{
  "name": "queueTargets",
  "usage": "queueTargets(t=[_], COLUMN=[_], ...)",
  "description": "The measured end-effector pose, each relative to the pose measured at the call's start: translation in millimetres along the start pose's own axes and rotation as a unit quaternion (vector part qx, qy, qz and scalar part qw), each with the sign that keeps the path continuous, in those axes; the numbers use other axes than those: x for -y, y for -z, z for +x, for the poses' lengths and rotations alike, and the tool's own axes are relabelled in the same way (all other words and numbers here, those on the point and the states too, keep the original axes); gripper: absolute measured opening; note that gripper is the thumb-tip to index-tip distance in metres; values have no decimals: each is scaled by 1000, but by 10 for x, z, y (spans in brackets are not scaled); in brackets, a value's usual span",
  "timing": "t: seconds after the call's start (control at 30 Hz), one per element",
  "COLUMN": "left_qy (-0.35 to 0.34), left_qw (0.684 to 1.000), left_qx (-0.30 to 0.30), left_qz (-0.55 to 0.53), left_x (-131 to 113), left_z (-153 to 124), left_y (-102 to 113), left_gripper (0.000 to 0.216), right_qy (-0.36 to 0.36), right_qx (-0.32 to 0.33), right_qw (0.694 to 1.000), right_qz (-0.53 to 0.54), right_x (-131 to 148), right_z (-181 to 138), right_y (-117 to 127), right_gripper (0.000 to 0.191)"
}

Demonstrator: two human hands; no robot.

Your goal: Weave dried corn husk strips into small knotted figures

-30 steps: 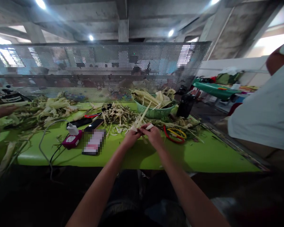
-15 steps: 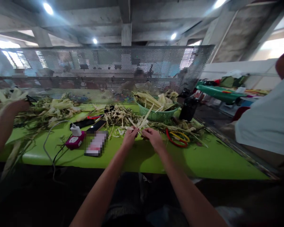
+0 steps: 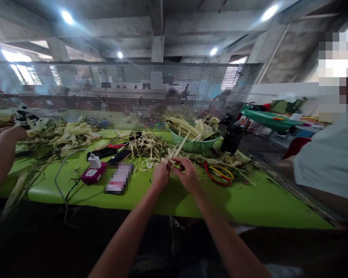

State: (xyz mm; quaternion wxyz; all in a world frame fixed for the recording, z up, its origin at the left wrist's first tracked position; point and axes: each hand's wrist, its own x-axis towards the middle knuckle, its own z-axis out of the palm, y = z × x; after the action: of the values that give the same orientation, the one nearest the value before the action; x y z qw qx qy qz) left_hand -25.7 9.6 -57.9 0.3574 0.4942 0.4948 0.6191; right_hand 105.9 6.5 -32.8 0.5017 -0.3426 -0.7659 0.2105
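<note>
Running along the far edge of your green tabletop (image 3: 263,206), a perforated metal screen (image 3: 124,83) stands under a concrete ceiling (image 3: 188,29) with bright lamps. Dry husks and stems litter the surface, and a green basket (image 3: 193,145) of husks sits beyond your hands, with red and yellow loops (image 3: 220,173) to your right. On your left, a phone (image 3: 118,179) lies near a purple power block (image 3: 93,174), its screen blurred out. At the left edge another person's forearm (image 3: 1,156) is cut off; at the right, only part of someone in a pale top (image 3: 327,158) shows. Both your forearms reach forward and converge. Your left hand (image 3: 161,173) is curled around pale strips (image 3: 181,145), which slant up toward the basket; your fingers hide their lower ends. Your right hand (image 3: 185,173) bends in just beside it, thumb and fingers narrowly apart; you cannot tell whether they grip a strip.
</note>
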Motion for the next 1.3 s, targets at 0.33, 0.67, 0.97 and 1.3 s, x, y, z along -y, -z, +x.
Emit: queueTargets(t=[0.33, 0.67, 0.97, 1.3], left_qy=[-5, 77, 99, 90], left_qw=[999, 973, 955, 965], left_qx=[39, 130, 153, 112], left_qz=[-28, -177, -232, -222], left_x=[-68, -153, -155, -93], left_z=[-27, -76, -74, -66], left_y=[-24, 7, 32, 36], left_gripper=[21, 26, 35, 33], right_qy=[-31, -42, 3, 107], right_qx=[-57, -69, -43, -8], right_qw=[997, 996, 999, 984], right_qz=[41, 47, 2, -140], right_x=[-21, -67, -102, -41], right_z=[-15, 31, 1, -10], right_y=[-12, 54, 13, 31], right_gripper=[16, 15, 12, 23])
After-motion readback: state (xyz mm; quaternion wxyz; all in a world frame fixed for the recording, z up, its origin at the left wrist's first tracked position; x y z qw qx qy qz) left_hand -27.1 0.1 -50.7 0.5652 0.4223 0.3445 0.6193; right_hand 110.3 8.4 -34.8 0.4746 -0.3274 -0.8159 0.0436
